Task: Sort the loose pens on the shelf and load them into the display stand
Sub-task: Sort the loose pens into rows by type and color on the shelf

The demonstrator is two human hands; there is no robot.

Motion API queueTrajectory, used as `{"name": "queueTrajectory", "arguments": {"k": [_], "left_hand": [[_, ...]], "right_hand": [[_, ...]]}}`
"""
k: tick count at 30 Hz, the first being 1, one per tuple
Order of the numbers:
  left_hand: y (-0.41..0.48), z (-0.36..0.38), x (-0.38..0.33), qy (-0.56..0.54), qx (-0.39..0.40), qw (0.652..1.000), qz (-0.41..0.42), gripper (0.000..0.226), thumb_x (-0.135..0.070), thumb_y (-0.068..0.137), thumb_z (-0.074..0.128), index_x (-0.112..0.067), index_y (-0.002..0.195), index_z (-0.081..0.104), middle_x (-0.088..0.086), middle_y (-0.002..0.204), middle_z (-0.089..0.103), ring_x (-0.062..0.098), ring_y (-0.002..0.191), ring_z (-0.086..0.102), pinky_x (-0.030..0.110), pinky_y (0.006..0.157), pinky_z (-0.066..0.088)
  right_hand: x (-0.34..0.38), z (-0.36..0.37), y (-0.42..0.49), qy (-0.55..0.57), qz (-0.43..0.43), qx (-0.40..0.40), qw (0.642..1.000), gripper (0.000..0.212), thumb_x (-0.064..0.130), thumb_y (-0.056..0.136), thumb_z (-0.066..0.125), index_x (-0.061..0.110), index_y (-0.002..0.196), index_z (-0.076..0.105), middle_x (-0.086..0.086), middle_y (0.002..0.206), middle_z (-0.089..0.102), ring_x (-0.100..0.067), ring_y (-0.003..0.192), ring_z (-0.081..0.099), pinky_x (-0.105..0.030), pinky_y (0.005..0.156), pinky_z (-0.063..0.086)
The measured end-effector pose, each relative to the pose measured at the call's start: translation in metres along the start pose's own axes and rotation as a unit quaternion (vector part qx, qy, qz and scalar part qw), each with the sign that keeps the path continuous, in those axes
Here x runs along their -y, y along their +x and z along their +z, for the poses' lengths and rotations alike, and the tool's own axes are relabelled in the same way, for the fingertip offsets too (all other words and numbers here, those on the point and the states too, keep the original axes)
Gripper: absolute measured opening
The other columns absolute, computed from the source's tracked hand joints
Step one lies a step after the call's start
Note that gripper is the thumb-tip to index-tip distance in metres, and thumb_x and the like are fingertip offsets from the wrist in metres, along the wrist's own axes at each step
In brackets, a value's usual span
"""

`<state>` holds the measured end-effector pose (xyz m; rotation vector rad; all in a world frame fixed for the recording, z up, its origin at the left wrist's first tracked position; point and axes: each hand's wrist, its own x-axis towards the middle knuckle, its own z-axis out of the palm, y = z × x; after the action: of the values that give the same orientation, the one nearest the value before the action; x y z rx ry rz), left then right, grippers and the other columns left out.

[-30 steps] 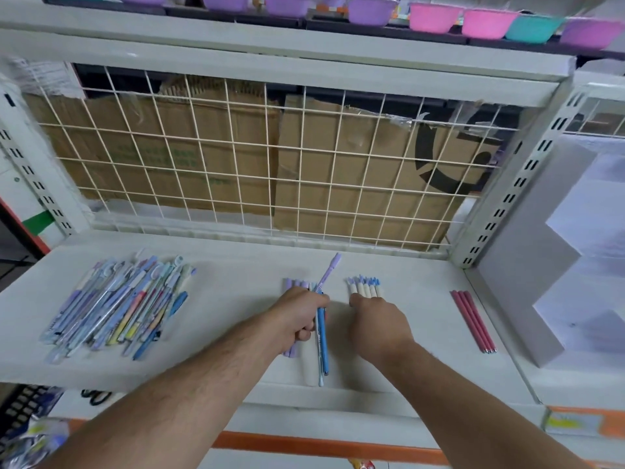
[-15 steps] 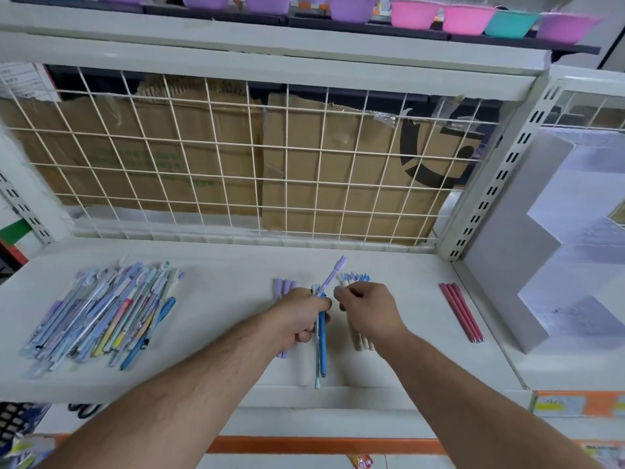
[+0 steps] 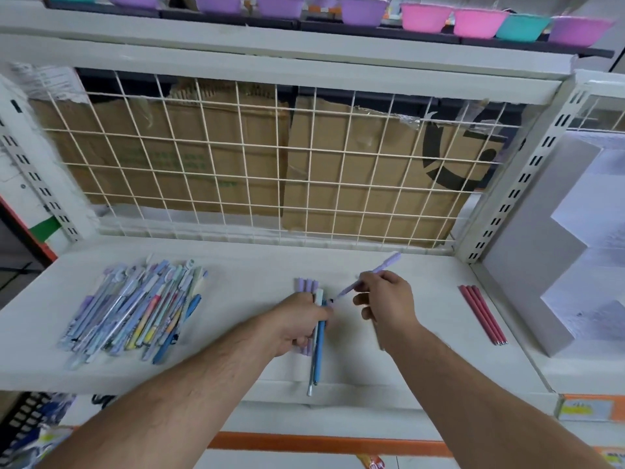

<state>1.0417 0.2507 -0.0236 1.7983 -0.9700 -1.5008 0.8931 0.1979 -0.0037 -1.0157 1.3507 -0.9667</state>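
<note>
Lilac plastic pen [image 3: 385,266] pinched by right hand [image 3: 389,299]; left hand [image 3: 297,321] grips two slim pens [image 3: 319,352].

lilac pen [image 3: 378,270] | blue pen [image 3: 319,350] | red pens [image 3: 482,313] | white shelf [image 3: 243,275]

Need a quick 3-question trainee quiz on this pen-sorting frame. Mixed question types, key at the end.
1. True or false: the right hand is empty.
2. Where do the red pens lie? A: on the floor. B: at the right end of the shelf, near the display stand. C: in the left hand.
3. Fill in: the left hand grips a white pen and a ___ pen.

Key:
1. False; it pinches a lilac pen.
2. B.
3. Blue; the blue pen sticks out below the fist.
</note>
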Motion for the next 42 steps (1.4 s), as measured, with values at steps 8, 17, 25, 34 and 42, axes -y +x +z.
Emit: {"name": "queueTrajectory", "arguments": {"k": [8,17,25,34,42], "left_hand": [[-0.003,-0.055,0.016,-0.07,-0.064,0.996,0.002,0.009,-0.014,0.098,0.054,-0.01,0.09,0.056,0.007,0.076,0.058,0.011,0.046,0.029,0.024,0.046,0.02],[0.0,-0.072,0.021,-0.093,-0.053,0.994,-0.001,0.005,-0.013,0.097,0.055,-0.009,0.094,0.057,0.006,0.074,0.061,0.012,0.048,0.03,0.024,0.047,0.021],[0.002,-0.073,0.019,-0.112,-0.025,0.993,0.0,0.008,-0.013,0.096,0.056,-0.01,0.089,0.056,0.008,0.077,0.059,0.011,0.047,0.035,0.022,0.045,0.024],[0.007,-0.057,0.008,-0.195,-0.008,0.98,0.028,0.014,-0.015,0.1,0.056,-0.007,0.089,0.059,0.012,0.082,0.058,0.01,0.046,0.037,0.021,0.043,0.025],[0.01,-0.017,-0.013,-0.225,0.001,0.973,0.051,0.013,-0.015,0.099,0.059,-0.003,0.101,0.064,0.01,0.082,0.069,0.009,0.047,0.042,0.02,0.041,0.031]], "right_hand": [[-0.033,0.037,0.007,-0.406,-0.056,0.084,0.908,0.021,0.019,0.094,0.054,0.011,0.077,0.065,-0.011,0.072,0.071,-0.021,0.064,0.064,-0.03,0.062,0.049],[-0.037,0.055,0.003,-0.482,-0.086,0.044,0.871,0.02,0.025,0.096,0.053,0.014,0.085,0.066,-0.002,0.077,0.07,-0.02,0.074,0.067,-0.028,0.065,0.052],[-0.041,0.056,-0.002,-0.455,-0.085,0.042,0.885,0.022,0.021,0.097,0.052,0.011,0.098,0.072,-0.002,0.08,0.072,-0.018,0.074,0.067,-0.03,0.068,0.054],[-0.021,0.046,-0.033,-0.231,-0.037,0.151,0.961,0.013,0.015,0.096,0.06,0.007,0.091,0.068,-0.008,0.069,0.071,-0.016,0.054,0.062,-0.023,0.043,0.04],[-0.012,0.008,-0.034,-0.169,-0.014,0.204,0.964,0.005,0.003,0.091,0.061,0.006,0.089,0.065,-0.007,0.074,0.066,-0.021,0.061,0.06,-0.029,0.047,0.036]]}}
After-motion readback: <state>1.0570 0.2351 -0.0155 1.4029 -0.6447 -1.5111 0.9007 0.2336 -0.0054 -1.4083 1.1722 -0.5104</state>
